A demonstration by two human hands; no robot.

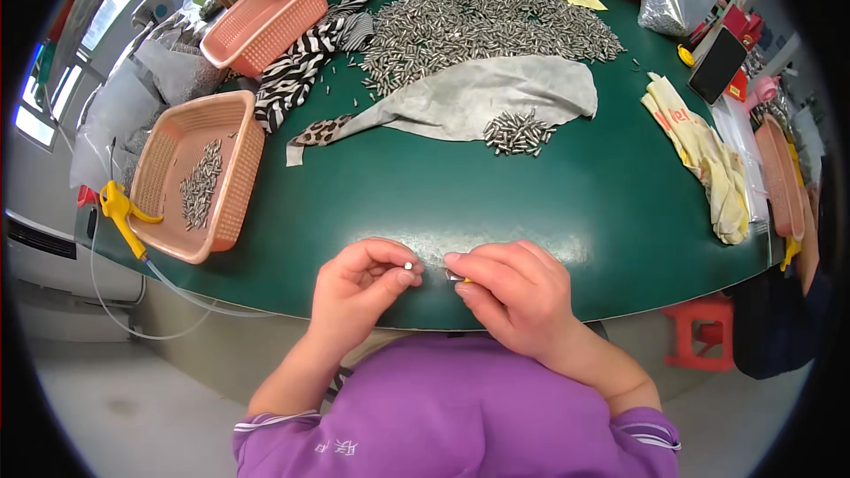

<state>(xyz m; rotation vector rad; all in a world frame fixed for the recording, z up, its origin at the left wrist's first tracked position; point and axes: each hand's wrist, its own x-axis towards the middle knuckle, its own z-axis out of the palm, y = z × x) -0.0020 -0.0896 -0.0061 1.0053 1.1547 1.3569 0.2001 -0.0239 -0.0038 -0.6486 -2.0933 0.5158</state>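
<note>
Small metal piece [408,266]: sat between the fingertips of the left hand, just above the near edge of the worktop [381,199], its pale end showing to me.
Left hand [354,288]: was nearly closed, thumb and forefinger pinching that piece, the other fingers curled.
Right hand [524,288]: was closed in a pinch too, gripping a small dark-and-silver object [455,276] with a touch of yellow; the fingers hid most of it, so I couldn't tell its kind. The two hands faced each other, near but apart.
Small pile [518,134]: lay beyond the hands, silvery pieces against the near edge of a grey cloth [496,93].
Big heap [487,22]: spread behind the cloth, many similar pieces.
Peach basket [241,181]: stood at the left, more pieces loose inside it.
Yellow air gun [117,205]: rested against the basket's near left side, its clear hose trailing down.
Pale gloves [699,155]: lay along the right side, near a dark phone [719,66].
</note>
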